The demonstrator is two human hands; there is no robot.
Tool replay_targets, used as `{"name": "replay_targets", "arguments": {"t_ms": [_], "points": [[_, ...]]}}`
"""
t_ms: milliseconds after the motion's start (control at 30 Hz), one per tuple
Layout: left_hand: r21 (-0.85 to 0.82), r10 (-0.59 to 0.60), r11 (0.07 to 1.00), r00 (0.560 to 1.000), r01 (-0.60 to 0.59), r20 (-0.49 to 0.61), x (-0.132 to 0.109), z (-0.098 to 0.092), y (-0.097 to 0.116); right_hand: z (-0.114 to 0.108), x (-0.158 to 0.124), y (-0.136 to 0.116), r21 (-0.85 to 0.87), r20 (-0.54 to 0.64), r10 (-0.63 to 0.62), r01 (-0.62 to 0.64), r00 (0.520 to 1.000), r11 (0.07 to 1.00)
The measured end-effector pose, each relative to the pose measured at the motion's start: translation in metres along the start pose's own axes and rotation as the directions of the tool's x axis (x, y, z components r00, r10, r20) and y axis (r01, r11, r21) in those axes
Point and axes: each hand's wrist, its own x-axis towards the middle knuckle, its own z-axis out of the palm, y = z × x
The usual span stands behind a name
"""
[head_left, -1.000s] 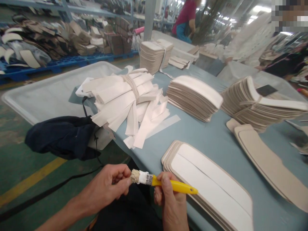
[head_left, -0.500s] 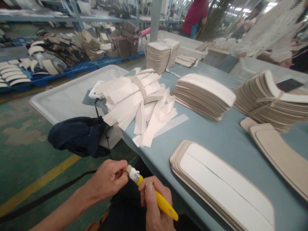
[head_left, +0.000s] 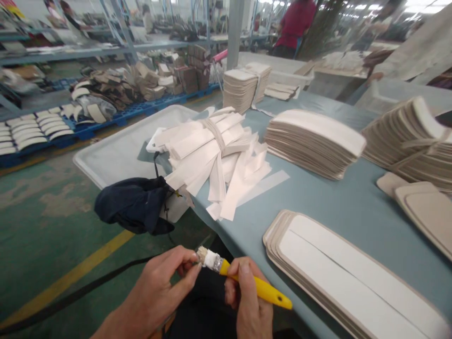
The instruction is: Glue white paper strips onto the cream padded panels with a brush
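A paintbrush (head_left: 261,288) with a yellow handle lies across my right hand (head_left: 249,294), whose fingers and thumb are wrapped round it. White wrapping and a silvery band circle the brush between handle and bristles, and the short bristles point up and left. My left hand (head_left: 169,282) has its thumb and forefinger pinched at the bristle tips. Both hands are over my dark-clothed lap, just off the table edge. Closest on the table is a stack of long, round-cornered panels (head_left: 339,263) with white tops.
Loose white strips (head_left: 212,146) lie on the blue-grey tabletop (head_left: 307,197), partly tied in a bundle. Beyond are stacks of curved panels (head_left: 314,136) and a tied stack (head_left: 243,87). Dark blue cloth (head_left: 132,205) hangs left of the table, before a pale tray (head_left: 106,155). People stand behind.
The view has swung left, so the table and its stacks appear farther right. My left thumb and forefinger have loosened slightly at the bristles, and the brush lies at a flatter angle.
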Motion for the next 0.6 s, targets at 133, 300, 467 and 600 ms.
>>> {"name": "replay_targets", "arguments": {"t_ms": [133, 300, 467, 600], "points": [[0.050, 0.069, 0.996, 0.997, -0.067, -0.042, 0.000, -0.002, -0.001, 0.004, -0.002, -0.002, -0.019, -0.008, -0.007, 0.007, 1.000, 1.000], [0.058, 0.023, 0.998, 0.998, -0.020, -0.063, 0.003, 0.002, -0.003, 0.003, -0.001, 0.001, -0.037, 0.009, -0.007, 0.008, 1.000, 0.999], [0.060, 0.002, 0.998, 1.000, 0.000, -0.031, 0.003, 0.005, -0.005, 0.001, 0.000, 0.009, -0.070, 0.054, -0.031, 0.035, 0.998, 0.997], [0.046, 0.016, 0.999, 0.999, -0.014, -0.044, 0.004, 0.006, -0.003, -0.003, 0.000, 0.016, -0.110, 0.090, -0.055, 0.065, 0.994, 0.992]]}}
